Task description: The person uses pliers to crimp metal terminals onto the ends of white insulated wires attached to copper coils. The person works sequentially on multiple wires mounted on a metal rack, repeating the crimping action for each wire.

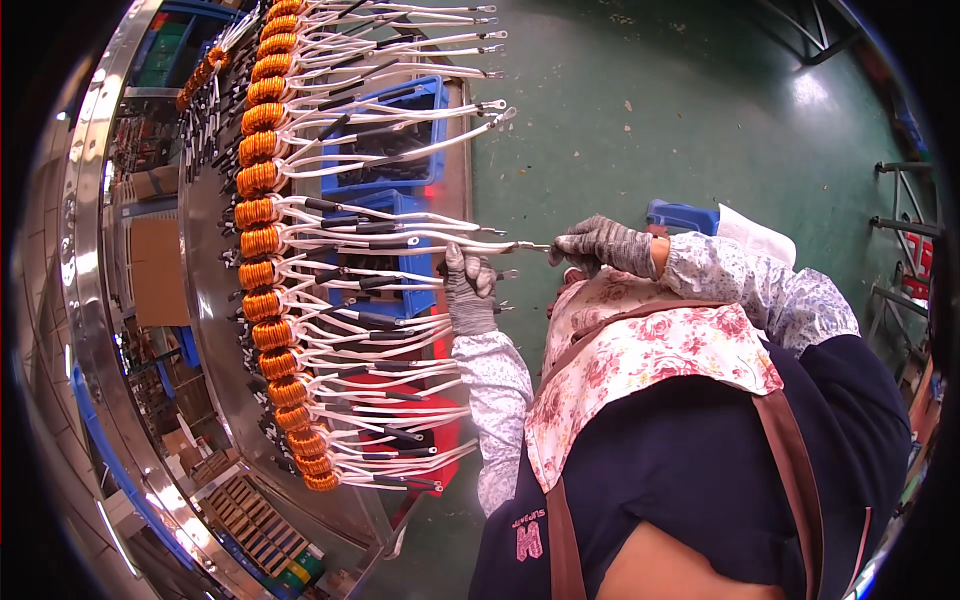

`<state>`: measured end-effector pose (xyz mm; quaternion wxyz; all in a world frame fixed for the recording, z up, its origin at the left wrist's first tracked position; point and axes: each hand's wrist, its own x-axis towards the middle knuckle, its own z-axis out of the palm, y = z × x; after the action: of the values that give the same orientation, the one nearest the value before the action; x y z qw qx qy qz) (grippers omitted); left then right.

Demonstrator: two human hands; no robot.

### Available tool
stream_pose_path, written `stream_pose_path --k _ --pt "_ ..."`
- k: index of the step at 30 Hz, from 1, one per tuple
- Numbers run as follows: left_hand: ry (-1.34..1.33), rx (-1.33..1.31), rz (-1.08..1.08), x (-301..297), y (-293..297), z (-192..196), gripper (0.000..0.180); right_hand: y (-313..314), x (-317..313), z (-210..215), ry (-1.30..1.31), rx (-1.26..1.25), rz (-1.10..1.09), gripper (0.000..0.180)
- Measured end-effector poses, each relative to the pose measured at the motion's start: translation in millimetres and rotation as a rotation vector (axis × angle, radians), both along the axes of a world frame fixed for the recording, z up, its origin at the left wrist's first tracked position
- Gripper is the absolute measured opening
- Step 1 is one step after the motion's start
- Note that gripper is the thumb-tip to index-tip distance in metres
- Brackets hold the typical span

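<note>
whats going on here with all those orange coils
A person in grey knit gloves and a floral apron works at a curved metal rack lined with a long row of orange wound coils, each trailing white sleeved leads. The left hand steadies a bundle of leads mid-row, while the right hand pinches the metal end of one lead, pulled out straight. Blue bins sit beneath the leads.

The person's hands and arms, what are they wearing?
Both the left hand and the right hand wear grey speckled knit gloves. Each forearm is covered by a pale floral-print sleeve cover gathered at the wrist. Above them are dark navy sleeves and a pink-flowered apron with brown straps.
</note>
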<state>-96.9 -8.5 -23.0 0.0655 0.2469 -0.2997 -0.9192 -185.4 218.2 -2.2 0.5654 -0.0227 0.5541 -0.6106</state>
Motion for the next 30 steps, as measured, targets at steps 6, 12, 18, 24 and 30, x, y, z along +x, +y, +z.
stream_pose_path --k 6,12,18,24,30 --pt "0.097 -0.023 -0.109 -12 -7 0 0.021 3 10 14 0.076 0.118 -0.017 0.028" --pt "-0.001 -0.165 -0.043 -10 -5 7 0.024 2 14 7 0.108 0.104 -0.081 0.030" --pt "-0.055 -0.219 -0.042 -10 -3 10 0.023 -19 19 11 0.049 -0.031 -0.181 0.029" --pt "0.023 -0.084 -0.078 8 -6 10 0.024 -57 3 27 0.671 -0.065 0.145 0.028" --pt "-0.009 -0.112 -0.095 19 -7 17 0.023 -57 8 37 1.340 -0.073 0.576 0.018"
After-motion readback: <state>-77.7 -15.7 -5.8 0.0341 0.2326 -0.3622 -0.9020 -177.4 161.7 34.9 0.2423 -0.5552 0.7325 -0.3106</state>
